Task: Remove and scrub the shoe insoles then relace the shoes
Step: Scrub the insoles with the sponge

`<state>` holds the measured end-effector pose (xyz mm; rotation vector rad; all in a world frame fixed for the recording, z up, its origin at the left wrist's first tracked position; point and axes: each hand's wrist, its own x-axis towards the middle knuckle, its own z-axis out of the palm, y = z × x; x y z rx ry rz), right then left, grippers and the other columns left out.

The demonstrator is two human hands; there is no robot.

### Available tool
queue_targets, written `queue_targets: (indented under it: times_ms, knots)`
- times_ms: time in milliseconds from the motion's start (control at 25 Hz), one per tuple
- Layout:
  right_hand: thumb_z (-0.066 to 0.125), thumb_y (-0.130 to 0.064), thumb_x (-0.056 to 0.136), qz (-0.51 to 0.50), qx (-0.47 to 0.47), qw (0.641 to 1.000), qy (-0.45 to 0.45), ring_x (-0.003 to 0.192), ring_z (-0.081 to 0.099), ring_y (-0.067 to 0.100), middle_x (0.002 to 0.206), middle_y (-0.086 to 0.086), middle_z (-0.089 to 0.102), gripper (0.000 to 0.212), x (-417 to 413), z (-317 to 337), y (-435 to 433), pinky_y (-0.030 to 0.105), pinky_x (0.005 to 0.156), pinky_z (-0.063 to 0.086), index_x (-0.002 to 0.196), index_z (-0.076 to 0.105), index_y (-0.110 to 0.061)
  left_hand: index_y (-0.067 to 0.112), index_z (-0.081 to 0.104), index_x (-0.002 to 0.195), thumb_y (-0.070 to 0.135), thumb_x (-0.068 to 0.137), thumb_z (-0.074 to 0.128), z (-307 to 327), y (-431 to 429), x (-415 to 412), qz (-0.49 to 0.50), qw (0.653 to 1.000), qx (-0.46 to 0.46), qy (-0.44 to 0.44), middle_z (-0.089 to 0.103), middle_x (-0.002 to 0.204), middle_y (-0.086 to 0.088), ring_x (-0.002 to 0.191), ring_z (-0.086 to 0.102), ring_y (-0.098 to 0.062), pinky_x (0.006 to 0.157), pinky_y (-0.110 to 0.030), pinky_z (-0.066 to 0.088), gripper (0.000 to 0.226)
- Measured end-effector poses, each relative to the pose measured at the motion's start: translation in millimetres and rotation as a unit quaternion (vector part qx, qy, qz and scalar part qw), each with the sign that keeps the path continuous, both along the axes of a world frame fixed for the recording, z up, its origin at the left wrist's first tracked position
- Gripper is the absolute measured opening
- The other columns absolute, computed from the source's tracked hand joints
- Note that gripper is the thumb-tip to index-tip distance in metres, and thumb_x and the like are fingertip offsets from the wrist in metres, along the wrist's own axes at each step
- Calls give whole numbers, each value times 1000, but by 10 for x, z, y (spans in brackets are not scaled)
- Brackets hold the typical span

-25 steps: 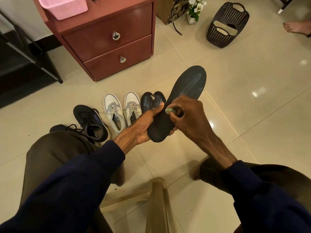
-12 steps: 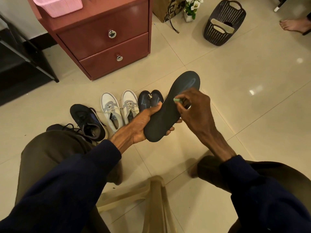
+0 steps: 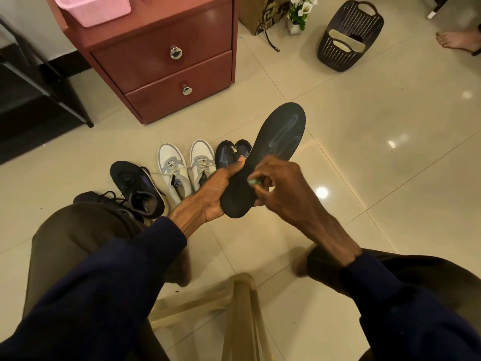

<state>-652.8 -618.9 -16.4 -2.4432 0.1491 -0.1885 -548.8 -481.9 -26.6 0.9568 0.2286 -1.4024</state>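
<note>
Change: right hand (image 3: 283,188) has slid back down the insole (image 3: 279,142) from its middle toward the heel end, and the pale streaks on the toe half now show.
Left hand: left hand (image 3: 216,194) grips the heel end of the insole, thumb curled over its near edge, fingers hidden under it.
Right hand: fingers curled tight, pinching a small green scrubber (image 3: 252,181) against the face of the insole.
Insole: dark, held in the air above the floor, toe end pointing away and up to the right.
Floor: glossy cream tiles (image 3: 364,152) with thin grout lines and bright spots of lamp glare.
Shoes: white sneakers (image 3: 177,173) side by side, laces in; two dark insoles (image 3: 229,155) just beside them; a black shoe (image 3: 138,188) on their other side, and a second black shoe (image 3: 96,198) partly behind a knee.
Room: red-brown drawer cabinet (image 3: 169,69) with two metal knobs, a pink basket (image 3: 96,9) on top; black rack (image 3: 39,82) by the wall.
Far side: patterned bag (image 3: 260,14), potted white flowers (image 3: 299,14), dark perforated basket (image 3: 348,40), someone's bare foot (image 3: 455,40).
Near: beige plastic stool (image 3: 234,308) between the knees.
Writing: print on the bag is too blurred to read.
</note>
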Motion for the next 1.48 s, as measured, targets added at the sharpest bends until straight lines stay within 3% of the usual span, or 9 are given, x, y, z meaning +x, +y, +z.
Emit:
queue_targets:
  times_ms: [80,280,480,640,720,920,1120,1320,1480]
  knots:
    - [82,-2,78,55,5,998,39,76,61,12,88,3,68,14,-3,46,35,28,69,53,89,76,-8,10,73,109,40,106,50,-39,14,11,12,1000,18,2,76,97,-11,79,72,-27,70,-37,61,38]
    - [82,-5,81,-134,-62,989,-8,76,63,21,90,10,68,15,22,-29,-293,27,71,54,94,74,-5,7,81,96,43,110,36,50,-22,1,-5,1000,2,-18,74,95,-19,78,62,-33,73,-39,52,59]
    - [82,-4,79,67,24,995,63,73,63,12,87,3,69,11,21,91,9,26,68,55,89,78,-8,12,76,106,41,104,53,-87,20,19,17,999,37,-12,76,102,-11,83,72,-26,76,-37,61,37]
    - [81,-3,81,-114,-40,992,-41,75,65,20,90,10,70,13,79,-3,-237,39,70,59,93,76,-4,6,71,109,41,108,43,4,-39,-38,0,1000,11,3,74,96,-18,74,69,-33,67,-38,60,45]
    - [79,-1,82,-145,-50,986,-72,80,65,22,93,11,69,14,106,-15,-119,38,73,57,95,74,-3,7,69,111,40,106,49,-1,-55,-46,8,1000,28,6,73,97,-17,75,70,-31,67,-39,61,39]
    - [80,-4,81,27,28,999,6,80,66,17,93,7,71,14,118,91,184,33,75,57,95,78,-6,13,80,87,41,100,61,-67,1,6,34,998,49,-4,74,87,-8,77,71,-23,71,-34,59,36]
    - [77,-4,83,-171,-13,983,-63,74,63,19,89,6,68,9,159,24,-142,42,69,56,92,76,-7,11,80,98,45,104,51,-72,-62,-7,21,1000,7,16,75,99,-16,82,68,-33,76,-40,57,46]
    - [80,-1,78,74,70,993,52,72,62,8,85,1,68,12,78,159,318,28,67,53,87,80,-9,11,72,124,45,100,60,-158,2,60,54,998,32,26,73,122,-9,102,72,-24,91,-36,58,44]
    - [81,-1,80,-59,-26,998,-1,74,61,15,87,8,69,12,109,54,-52,39,68,56,90,77,-5,15,77,114,44,105,53,-146,-51,68,78,996,-7,35,73,117,-9,97,70,-26,89,-41,56,38]
